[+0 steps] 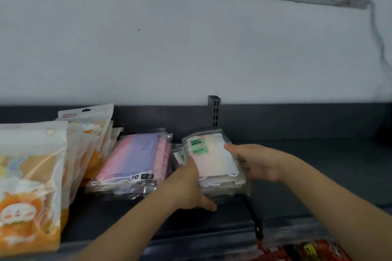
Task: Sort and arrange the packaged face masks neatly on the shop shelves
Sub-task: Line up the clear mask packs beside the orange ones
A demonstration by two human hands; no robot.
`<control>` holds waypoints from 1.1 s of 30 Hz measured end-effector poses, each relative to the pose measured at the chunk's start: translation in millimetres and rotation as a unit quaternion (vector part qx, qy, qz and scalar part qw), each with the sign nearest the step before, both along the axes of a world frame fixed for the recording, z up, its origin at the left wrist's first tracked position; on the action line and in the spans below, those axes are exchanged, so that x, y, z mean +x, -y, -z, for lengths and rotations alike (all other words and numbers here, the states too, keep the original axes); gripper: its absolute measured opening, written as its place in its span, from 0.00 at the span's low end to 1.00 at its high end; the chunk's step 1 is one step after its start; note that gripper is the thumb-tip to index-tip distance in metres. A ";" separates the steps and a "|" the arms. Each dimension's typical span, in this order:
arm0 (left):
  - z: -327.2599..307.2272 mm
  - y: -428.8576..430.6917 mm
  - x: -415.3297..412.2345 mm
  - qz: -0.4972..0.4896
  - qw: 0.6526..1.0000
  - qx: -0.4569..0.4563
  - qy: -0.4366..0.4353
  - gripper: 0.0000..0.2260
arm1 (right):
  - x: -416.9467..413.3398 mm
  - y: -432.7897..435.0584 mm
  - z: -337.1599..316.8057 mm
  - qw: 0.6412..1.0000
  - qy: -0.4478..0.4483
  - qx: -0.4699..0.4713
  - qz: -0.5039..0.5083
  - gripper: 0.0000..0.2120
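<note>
A stack of clear packs with pale pink-white masks and a green "FACE MASK" label (209, 154) lies on the dark shelf (318, 165). My left hand (188, 184) grips the stack's left and front edge. My right hand (254, 161) holds its right side, fingers on top. Left of it lies a stack of pink-purple mask packs (135, 159) marked "10". Further left, several white-and-orange cartoon mask bags (31, 176) stand upright, with more orange-and-white bags (91, 133) behind them.
A slotted metal upright (214, 110) rises behind the stack at the shelf's back panel. A black divider bracket (254, 218) runs forward along the shelf. Red packaged goods (301, 250) show on a lower level at bottom right. A white wall and window are above.
</note>
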State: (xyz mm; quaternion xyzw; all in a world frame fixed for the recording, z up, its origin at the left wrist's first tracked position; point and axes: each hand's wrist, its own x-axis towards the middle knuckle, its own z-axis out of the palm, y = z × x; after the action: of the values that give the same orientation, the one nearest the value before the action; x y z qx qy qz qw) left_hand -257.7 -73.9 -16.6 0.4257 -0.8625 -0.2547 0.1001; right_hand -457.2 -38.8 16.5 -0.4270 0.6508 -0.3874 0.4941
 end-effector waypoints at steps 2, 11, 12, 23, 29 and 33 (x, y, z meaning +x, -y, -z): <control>-1.0 -4.3 -1.4 -0.009 1.000 -0.018 0.021 0.55 | -0.1 -0.3 -1.7 1.000 0.006 0.003 -0.018 0.26; -7.3 -6.5 -1.0 -0.028 0.999 -0.019 0.028 0.59 | 3.5 -0.2 -3.1 0.999 0.037 0.005 -0.005 0.21; -7.5 -2.9 -1.3 -0.033 0.999 -0.010 0.035 0.59 | 6.5 -0.3 -2.2 0.999 0.036 0.006 -0.012 0.22; -12.0 5.8 1.9 -0.021 0.998 0.005 0.059 0.53 | 5.5 -5.1 2.1 0.997 0.069 0.011 -0.014 0.21; -16.7 -7.9 1.8 0.000 0.993 -0.038 0.108 0.56 | 7.3 1.8 2.1 0.997 0.063 0.029 -0.012 0.30; -21.8 -9.0 1.1 -0.013 0.985 -0.086 0.150 0.60 | 2.3 0.7 -6.6 0.998 0.056 0.039 -0.015 0.24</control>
State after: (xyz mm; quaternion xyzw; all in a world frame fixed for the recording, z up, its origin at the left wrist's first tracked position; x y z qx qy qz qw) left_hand -256.6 -64.9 5.3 0.4603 -0.8807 -0.1115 0.0093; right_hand -454.9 -39.6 23.1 -0.3951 0.6299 -0.3777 0.5517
